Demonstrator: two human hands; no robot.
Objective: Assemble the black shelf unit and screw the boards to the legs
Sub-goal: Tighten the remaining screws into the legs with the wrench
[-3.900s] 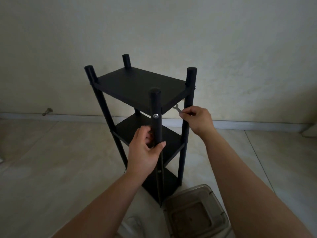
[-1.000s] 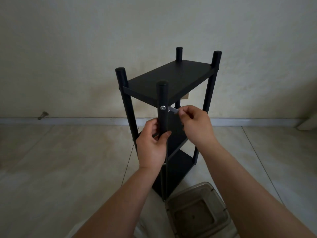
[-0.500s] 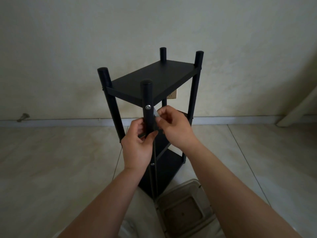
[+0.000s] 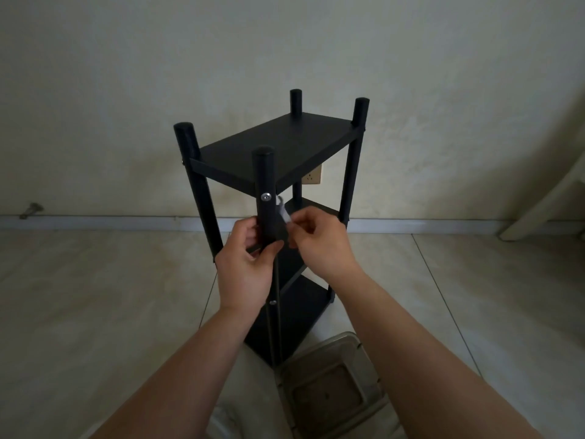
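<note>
now we see the black shelf unit (image 4: 278, 147) upright on the floor at frame centre. our left hand (image 4: 245, 264) grips its front leg (image 4: 267, 213) below a silver screw (image 4: 265, 196); our right hand (image 4: 319, 245) pinches a small wrench (image 4: 282, 210) just beside it.

Pale tiled floor (image 4: 95, 296) meets cream wall (image 4: 126, 74) at a light skirting board (image 4: 95, 222). Wall socket (image 4: 311, 176) low on wall. Clear plastic container (image 4: 329, 391) on floor, near edge. Small grey object (image 4: 30, 210), possibly a doorstop, by the skirting, far left.
</note>
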